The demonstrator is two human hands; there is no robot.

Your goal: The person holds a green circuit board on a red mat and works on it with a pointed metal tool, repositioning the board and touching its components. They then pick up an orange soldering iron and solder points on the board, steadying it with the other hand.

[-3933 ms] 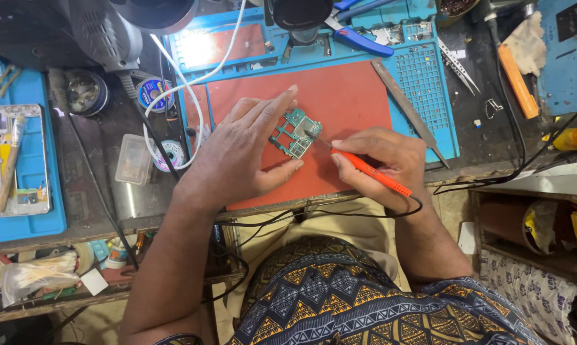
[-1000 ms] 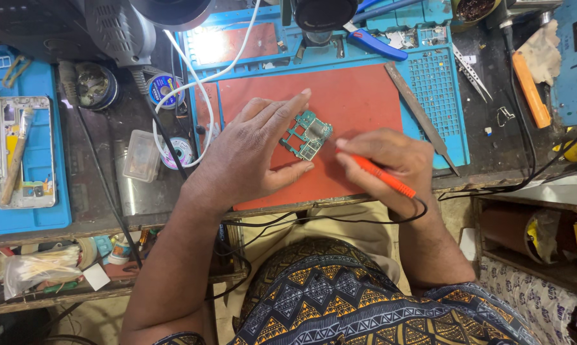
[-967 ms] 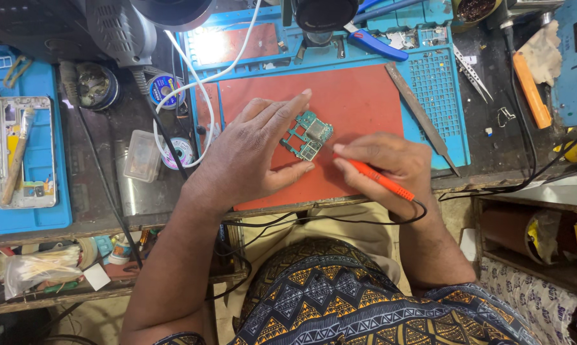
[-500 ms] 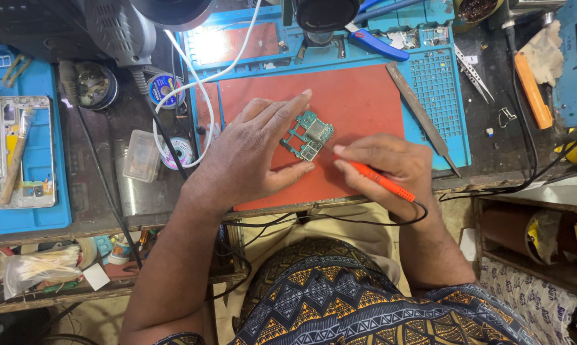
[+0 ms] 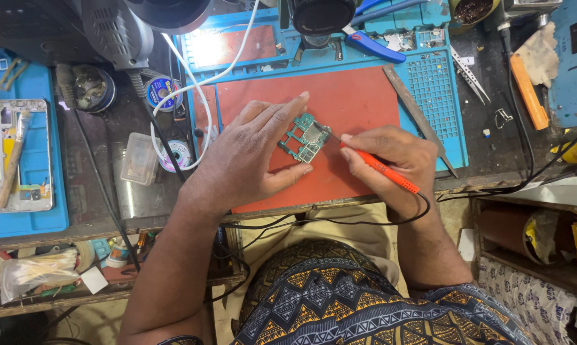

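Overhead view of the bench. I am watching the left hand point(image 5: 250, 153) lying palm-down on the flat red-brown rubber work mat point(image 5: 359, 102), its fingers spread and reaching forward; the index fingertip and the thumb tip are bracketing the small green irregular-edged circuit board point(image 5: 305, 138), which is lying flat on the mat between them, touched at its far and near edges rather than lifted. The right hand point(image 5: 397, 160) is resting just beside the board, on its other side, with the fingers closed together in a pen grip around the slim orange-handled soldering iron point(image 5: 381, 169). The iron's thin metal tip is pointing past the right fingertips onto the board's near right corner. Its black cable point(image 5: 339, 220) is looping back from the heel of the right hand across the bench edge towards the left forearm. Beyond the left fingertips, the blue-handled pliers point(image 5: 371, 46) are lying on the blue silicone repair mat point(image 5: 429, 83). Well outside the left thumb, a small clear plastic box point(image 5: 139, 158) is sitting on the dark bench.
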